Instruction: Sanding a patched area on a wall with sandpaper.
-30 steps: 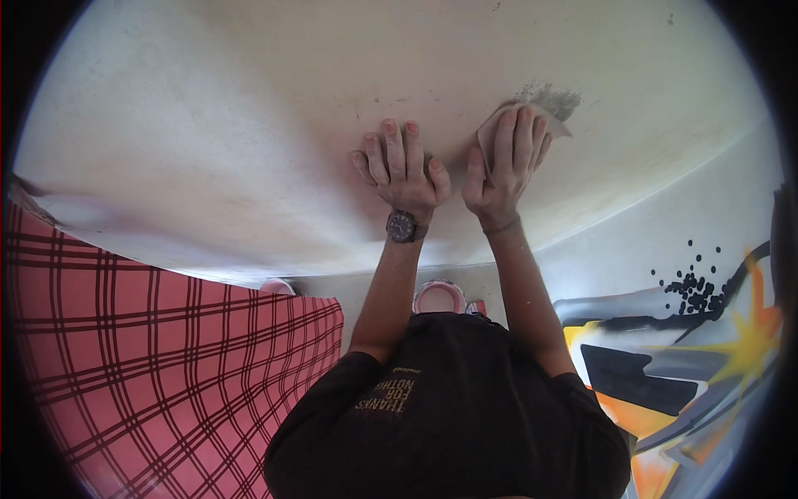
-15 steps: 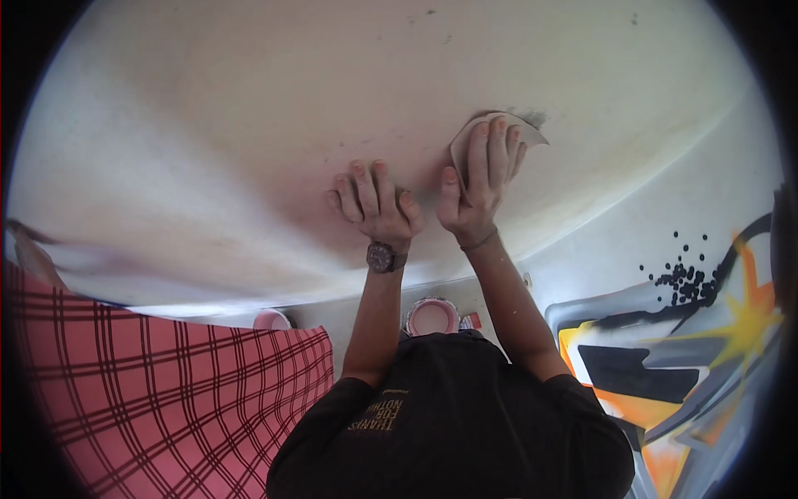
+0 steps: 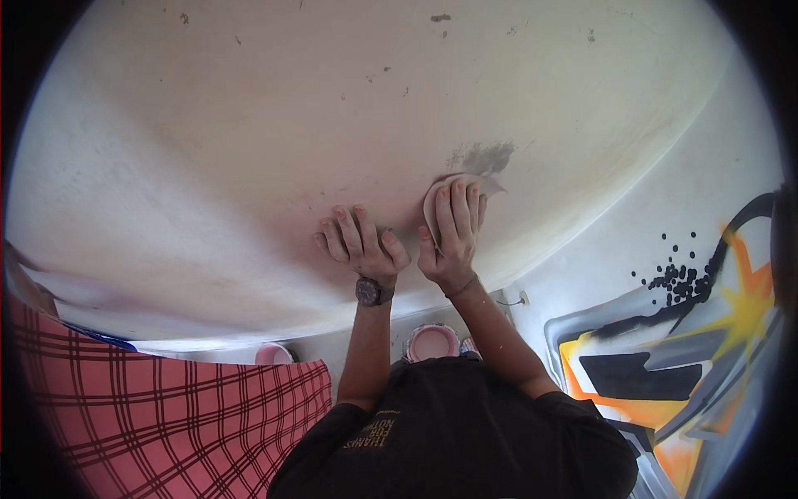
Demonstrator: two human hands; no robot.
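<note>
My right hand presses a curled pale sheet of sandpaper against the off-white wall. Its fingers lie stretched over the sheet, with the thumb at the near left edge. Just beyond the paper, a rough dark grey patch marks the wall. To the left, my left hand rests on the wall with its fingers spread and holds nothing. A dark watch is on that wrist. The grit side of the sheet is hidden.
Below stand a bucket with pink contents and another pink container. Pink checked cloth spreads at lower left. A painted side wall rises at right, with a small fixture and cord near the corner.
My right hand and the sandpaper have slid down the wall, uncovering more of the grey patch. The view has shifted too, and my left hand, still spread on the wall, appears lower.
</note>
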